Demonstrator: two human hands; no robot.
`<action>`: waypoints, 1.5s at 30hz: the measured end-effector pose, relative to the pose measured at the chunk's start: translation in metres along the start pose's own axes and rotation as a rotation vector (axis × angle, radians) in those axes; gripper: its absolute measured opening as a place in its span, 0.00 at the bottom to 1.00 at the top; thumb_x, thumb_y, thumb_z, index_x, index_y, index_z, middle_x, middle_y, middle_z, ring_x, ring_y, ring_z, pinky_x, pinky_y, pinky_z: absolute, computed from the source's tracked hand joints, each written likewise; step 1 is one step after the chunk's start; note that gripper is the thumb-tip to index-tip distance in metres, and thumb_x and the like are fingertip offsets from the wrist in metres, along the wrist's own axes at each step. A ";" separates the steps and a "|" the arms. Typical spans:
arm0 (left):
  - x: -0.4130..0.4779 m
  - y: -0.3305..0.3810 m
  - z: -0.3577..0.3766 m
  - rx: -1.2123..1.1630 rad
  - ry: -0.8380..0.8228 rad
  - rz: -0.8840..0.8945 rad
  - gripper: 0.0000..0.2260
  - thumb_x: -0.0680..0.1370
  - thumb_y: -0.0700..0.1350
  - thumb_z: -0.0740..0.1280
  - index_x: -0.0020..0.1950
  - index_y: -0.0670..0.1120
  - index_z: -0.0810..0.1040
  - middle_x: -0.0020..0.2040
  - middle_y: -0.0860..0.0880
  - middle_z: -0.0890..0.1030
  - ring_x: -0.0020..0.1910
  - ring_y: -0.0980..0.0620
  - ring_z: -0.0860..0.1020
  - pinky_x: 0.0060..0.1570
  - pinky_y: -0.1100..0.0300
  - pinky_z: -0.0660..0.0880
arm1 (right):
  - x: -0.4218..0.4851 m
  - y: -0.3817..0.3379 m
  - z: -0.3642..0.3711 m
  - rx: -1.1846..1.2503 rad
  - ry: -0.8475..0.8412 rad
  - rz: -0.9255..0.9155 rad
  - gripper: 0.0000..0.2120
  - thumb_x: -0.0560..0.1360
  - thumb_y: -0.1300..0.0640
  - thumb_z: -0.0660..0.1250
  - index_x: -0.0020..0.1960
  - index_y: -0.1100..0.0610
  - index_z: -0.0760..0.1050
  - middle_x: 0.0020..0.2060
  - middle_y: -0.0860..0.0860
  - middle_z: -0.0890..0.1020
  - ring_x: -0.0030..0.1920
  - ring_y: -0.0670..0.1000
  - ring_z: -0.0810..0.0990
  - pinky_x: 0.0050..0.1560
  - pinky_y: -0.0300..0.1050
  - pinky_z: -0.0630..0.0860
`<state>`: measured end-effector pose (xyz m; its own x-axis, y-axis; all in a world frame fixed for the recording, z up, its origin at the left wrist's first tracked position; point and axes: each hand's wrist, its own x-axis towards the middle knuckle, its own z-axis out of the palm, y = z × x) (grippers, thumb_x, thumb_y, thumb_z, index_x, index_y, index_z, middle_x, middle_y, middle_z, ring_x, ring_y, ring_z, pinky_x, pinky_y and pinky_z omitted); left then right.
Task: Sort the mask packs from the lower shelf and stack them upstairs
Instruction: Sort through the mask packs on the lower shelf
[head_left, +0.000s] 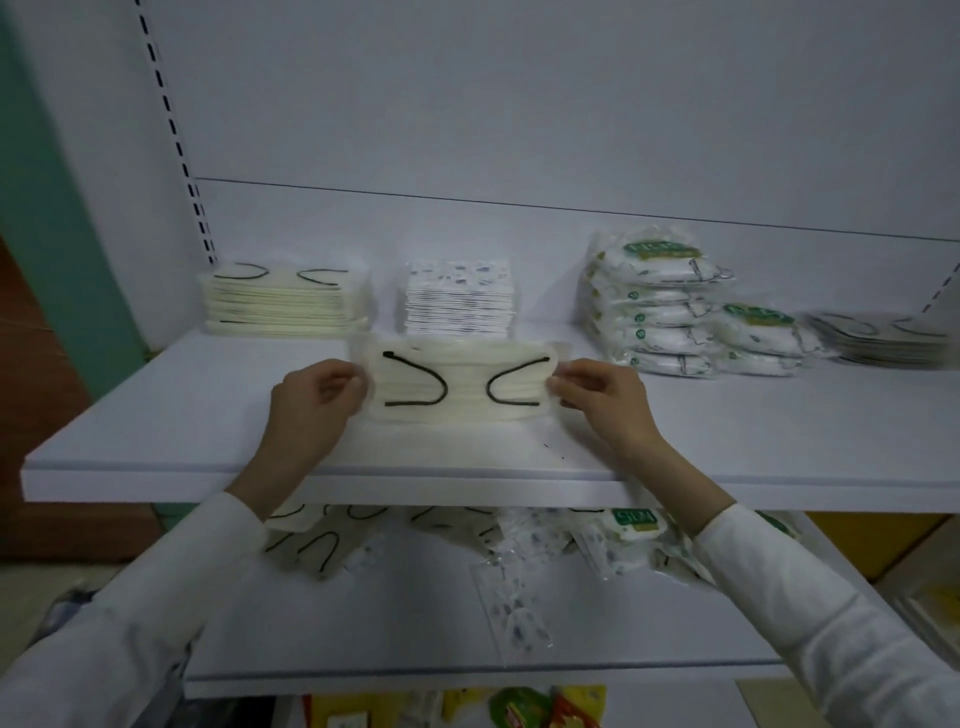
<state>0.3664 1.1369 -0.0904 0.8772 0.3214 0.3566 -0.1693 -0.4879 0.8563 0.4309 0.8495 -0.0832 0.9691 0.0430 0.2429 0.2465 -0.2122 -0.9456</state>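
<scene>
Both hands pinch cream mask pack (461, 383): left hand (317, 400), right hand (602, 397). Keep flat, set square on far-left cream stack (283, 301).

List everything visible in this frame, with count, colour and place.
held mask pack: one, cream with black ear loops, above the upper shelf's middle
cream mask stack: one, cream with black loops, upper shelf back left
printed mask stack: one, white with bluish print, upper shelf back centre
green-label pack piles: two, white and green, upper shelf right
far-right stack: one, pale with dark loops, blurred
loose mask packs: many, mixed, lower shelf
upper shelf: one, white
lower shelf: one, white
colourful packets: several, yellow, green, red, bottom edge
left hand: pinches the pack's left end
right hand: pinches its right end
</scene>
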 end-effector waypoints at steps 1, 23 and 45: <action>0.002 0.000 0.000 0.014 -0.003 -0.001 0.08 0.77 0.38 0.66 0.43 0.51 0.79 0.39 0.52 0.81 0.41 0.50 0.81 0.50 0.53 0.78 | 0.001 0.000 -0.001 -0.015 -0.016 -0.013 0.07 0.72 0.63 0.73 0.41 0.51 0.82 0.37 0.47 0.84 0.41 0.46 0.82 0.54 0.48 0.80; 0.048 -0.019 -0.109 0.038 0.269 -0.134 0.10 0.73 0.33 0.68 0.40 0.48 0.76 0.29 0.47 0.78 0.30 0.49 0.76 0.47 0.49 0.77 | 0.056 -0.064 0.109 -0.034 -0.296 -0.049 0.07 0.70 0.70 0.70 0.37 0.61 0.80 0.30 0.56 0.80 0.29 0.50 0.77 0.33 0.39 0.80; 0.250 -0.085 -0.152 0.271 0.074 -0.055 0.05 0.75 0.36 0.66 0.47 0.38 0.82 0.42 0.44 0.80 0.44 0.47 0.79 0.52 0.57 0.76 | 0.199 -0.085 0.262 -0.466 0.049 0.007 0.10 0.69 0.68 0.67 0.34 0.55 0.75 0.42 0.60 0.83 0.46 0.58 0.81 0.50 0.50 0.81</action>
<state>0.5319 1.3820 -0.0177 0.8449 0.4069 0.3471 0.0128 -0.6642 0.7475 0.6052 1.1316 -0.0113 0.9664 -0.0042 0.2571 0.1975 -0.6283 -0.7525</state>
